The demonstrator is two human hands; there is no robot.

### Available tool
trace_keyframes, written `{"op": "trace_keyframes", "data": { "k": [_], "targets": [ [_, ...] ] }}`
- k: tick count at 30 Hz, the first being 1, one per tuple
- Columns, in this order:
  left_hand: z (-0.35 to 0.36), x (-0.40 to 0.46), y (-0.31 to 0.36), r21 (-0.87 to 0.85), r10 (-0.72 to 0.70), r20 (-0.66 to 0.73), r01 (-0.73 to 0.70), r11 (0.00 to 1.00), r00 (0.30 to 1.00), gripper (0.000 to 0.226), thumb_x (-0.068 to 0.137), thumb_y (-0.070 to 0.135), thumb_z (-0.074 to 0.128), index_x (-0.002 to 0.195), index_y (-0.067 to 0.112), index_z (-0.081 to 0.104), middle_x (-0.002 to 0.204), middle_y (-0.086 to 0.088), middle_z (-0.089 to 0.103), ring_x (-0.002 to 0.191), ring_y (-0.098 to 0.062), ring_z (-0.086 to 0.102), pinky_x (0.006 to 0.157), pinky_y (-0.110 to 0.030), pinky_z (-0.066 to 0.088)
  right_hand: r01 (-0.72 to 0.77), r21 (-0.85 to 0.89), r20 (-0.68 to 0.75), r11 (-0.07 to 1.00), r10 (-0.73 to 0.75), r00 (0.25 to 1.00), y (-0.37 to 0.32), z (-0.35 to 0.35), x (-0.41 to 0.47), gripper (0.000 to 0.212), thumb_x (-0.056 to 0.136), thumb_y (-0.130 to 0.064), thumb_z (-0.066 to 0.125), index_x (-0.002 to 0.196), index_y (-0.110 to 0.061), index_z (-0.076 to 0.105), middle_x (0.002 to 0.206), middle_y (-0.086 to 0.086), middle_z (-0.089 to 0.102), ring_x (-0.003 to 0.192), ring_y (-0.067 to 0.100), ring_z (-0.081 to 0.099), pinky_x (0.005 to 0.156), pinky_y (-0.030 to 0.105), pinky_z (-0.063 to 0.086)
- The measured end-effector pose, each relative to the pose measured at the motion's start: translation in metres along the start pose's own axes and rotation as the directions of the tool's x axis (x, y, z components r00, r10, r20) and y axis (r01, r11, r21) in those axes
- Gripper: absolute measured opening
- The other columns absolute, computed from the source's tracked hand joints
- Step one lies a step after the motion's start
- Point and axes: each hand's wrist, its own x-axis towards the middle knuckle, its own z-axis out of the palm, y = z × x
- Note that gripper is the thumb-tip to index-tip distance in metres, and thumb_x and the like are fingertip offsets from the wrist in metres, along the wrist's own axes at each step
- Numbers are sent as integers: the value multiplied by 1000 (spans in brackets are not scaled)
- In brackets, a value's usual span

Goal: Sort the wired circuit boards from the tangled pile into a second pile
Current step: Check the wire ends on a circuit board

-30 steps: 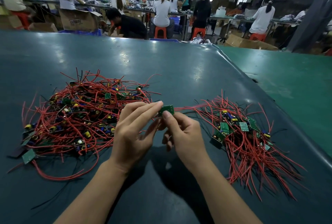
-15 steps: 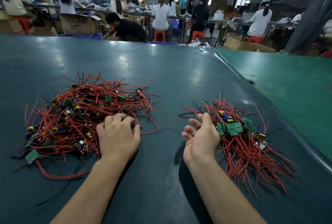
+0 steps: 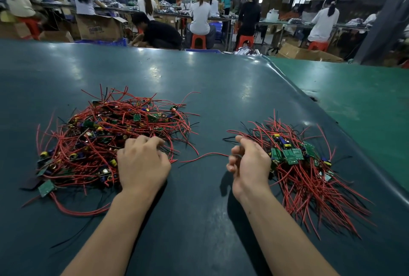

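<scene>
The tangled pile [image 3: 106, 143] of red-wired green circuit boards lies at the left of the dark green table [image 3: 199, 89]. My left hand [image 3: 142, 163] rests palm down on the pile's right edge, its fingers curled into the wires; what they grip is hidden. The second pile [image 3: 309, 171], with its wires fanned toward the near right, lies at the right. My right hand [image 3: 247, 165] hovers at that pile's left edge, fingers loosely curled and slightly blurred, with nothing seen in it. One loose red wire [image 3: 205, 156] runs across the gap between the piles and ends at my right fingertips.
The table's raised right edge [image 3: 332, 125] runs diagonally just beyond the second pile, with a lighter green surface [image 3: 358, 98] past it. Several people sit or stand at workbenches far behind, among cardboard boxes [image 3: 99, 28] and orange stools.
One second ago both hands held a green board between the piles. My right hand dropped it on the second pile, then curled its fingers; my left hand went back onto the tangled pile.
</scene>
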Motion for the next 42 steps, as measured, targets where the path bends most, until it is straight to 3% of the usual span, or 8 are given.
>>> {"op": "trace_keyframes", "data": {
  "k": [7, 12, 17, 22, 27, 32, 38, 42],
  "targets": [
    [-6, 1, -3, -95, -14, -38, 10, 995, 999, 26, 87, 12, 65, 110, 15, 54, 91, -6, 69, 88, -36, 61, 76, -44, 45, -2, -51, 31, 999, 3, 1000, 2, -3, 2, 14, 94, -7, 52, 86, -10, 64, 48, -4, 51, 37, 9, 40, 35, 16, 29],
    [-7, 2, -4, -157, -20, -186, -9, 988, 982, 26, 87, 23, 68, 107, 9, 61, 101, -14, 65, 98, -38, 55, 83, -48, 45, 25, -96, 62, 995, -19, 998, 1, -3, 1, 15, 93, -9, 54, 84, -12, 65, 49, -4, 52, 38, 9, 41, 36, 16, 30],
    [-5, 12, -12, -139, -83, -158, 61, 988, 984, 76, 85, 24, 69, 149, 9, 29, 123, -18, 58, 120, -38, 46, 95, -52, 38, 42, -146, 71, 988, -31, 997, 1, -2, 0, 16, 95, -10, 55, 82, -12, 65, 49, -5, 53, 38, 8, 41, 37, 16, 30],
    [2, 25, -20, -39, -45, -19, 45, 998, 999, 89, 93, 30, 56, 156, 13, -6, 125, -19, 59, 126, -34, 43, 96, -50, 38, 28, -169, 80, 985, -15, 997, 2, -2, 0, 16, 95, -9, 53, 84, -11, 64, 48, -5, 52, 37, 8, 40, 37, 17, 29],
    [1, 31, -28, -165, -79, -163, 52, 985, 983, 75, 87, 8, 66, 151, 13, 27, 106, -15, 70, 106, -40, 58, 92, -52, 41, 27, -188, 92, 982, -10, 996, 4, -1, 2, 15, 94, -9, 53, 84, -12, 64, 47, -6, 52, 36, 8, 39, 36, 16, 28],
    [-6, 19, -25, -248, -4, -456, -123, 961, 890, 27, 86, 5, 70, 112, 10, 69, 93, -13, 75, 86, -38, 67, 77, -41, 42, 53, -246, 135, 968, -20, 991, 6, 1, 1, 15, 93, -8, 53, 84, -12, 64, 50, -6, 53, 36, 8, 40, 37, 16, 30],
    [-8, 13, -15, -263, 166, -598, -388, 883, 784, 21, 88, 12, 74, 107, 4, 75, 95, -12, 75, 80, -25, 72, 71, -34, 54, 129, -368, 278, 921, -23, 960, 11, 4, -3, 13, 94, -10, 55, 86, -13, 64, 55, -3, 57, 36, 7, 44, 37, 14, 31],
    [-10, -4, 7, -246, 375, -667, -666, 705, 643, 14, 91, 7, 70, 103, 2, 75, 97, -8, 74, 85, -16, 69, 77, -26, 55, 400, -550, 577, 734, -13, 817, 25, 3, -7, 30, 88, -10, 67, 113, -26, 61, 81, 0, 62, 52, 18, 57, 46, 25, 45]
  ]
}}
